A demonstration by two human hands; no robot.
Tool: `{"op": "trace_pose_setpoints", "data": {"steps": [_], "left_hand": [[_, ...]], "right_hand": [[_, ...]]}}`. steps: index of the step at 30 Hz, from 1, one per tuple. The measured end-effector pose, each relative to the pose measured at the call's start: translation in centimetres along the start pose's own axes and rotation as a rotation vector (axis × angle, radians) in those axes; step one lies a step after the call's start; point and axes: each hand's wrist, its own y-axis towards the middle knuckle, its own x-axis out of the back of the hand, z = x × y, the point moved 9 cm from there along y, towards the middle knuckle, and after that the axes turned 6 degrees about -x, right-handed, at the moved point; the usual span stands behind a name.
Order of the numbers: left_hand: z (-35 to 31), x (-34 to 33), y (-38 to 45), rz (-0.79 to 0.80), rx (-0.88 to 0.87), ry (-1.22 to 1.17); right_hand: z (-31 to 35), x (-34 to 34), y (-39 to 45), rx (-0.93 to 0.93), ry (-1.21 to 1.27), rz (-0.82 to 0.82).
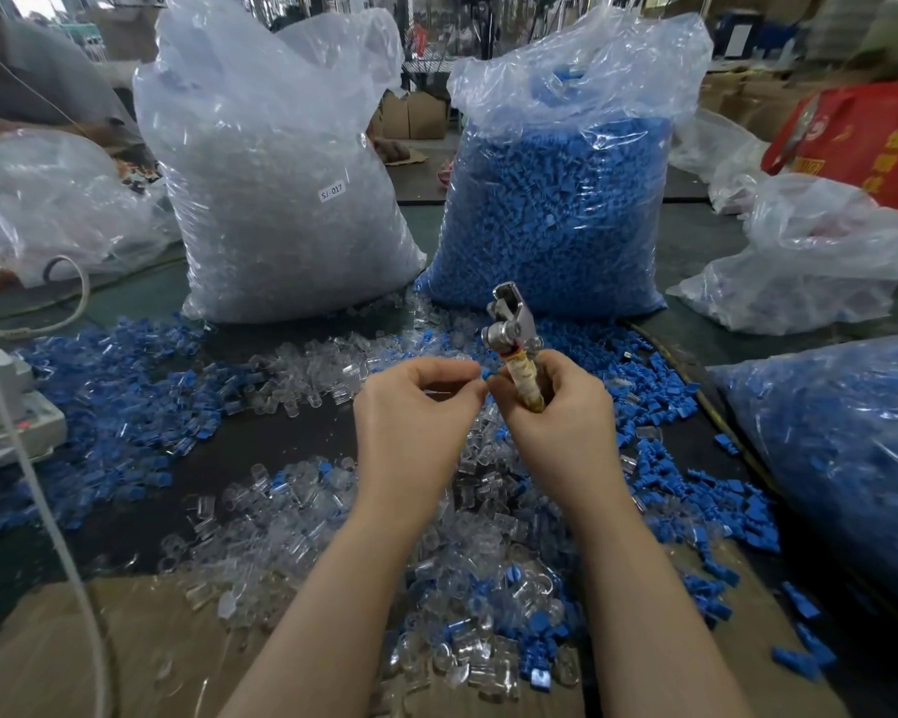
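Right hand grips the rigid, top-heavy metal tool by its taped handle; left hand pinches a light, slippery blue cap.

Labelled bag is standing upper centre, left of second bag; loose parts are lying before both, on table.
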Motion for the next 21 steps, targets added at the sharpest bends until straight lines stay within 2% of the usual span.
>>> {"op": "trace_pose_setpoints", "data": {"steps": [4, 13, 17, 21], "left_hand": [[-0.5, -0.1, 0.0, 0.01, -0.058, 0.046], [-0.1, 0.3, 0.0, -0.041, -0.074, 0.061], [0.8, 0.5, 0.2, -0.061, -0.007, -0.017], [1.8, 0.7, 0.5, -0.051, 0.095, -0.213]], "right_hand": [[0.3, -0.2, 0.1, 0.007, -0.012, 0.006], [0.2, -1.0, -0.1, 0.003, 0.112, 0.146], [0.4, -1.3, -0.1, 0.001, 0.119, 0.202], [0.0, -1.0, -0.1, -0.026, 0.066, 0.233]]}}
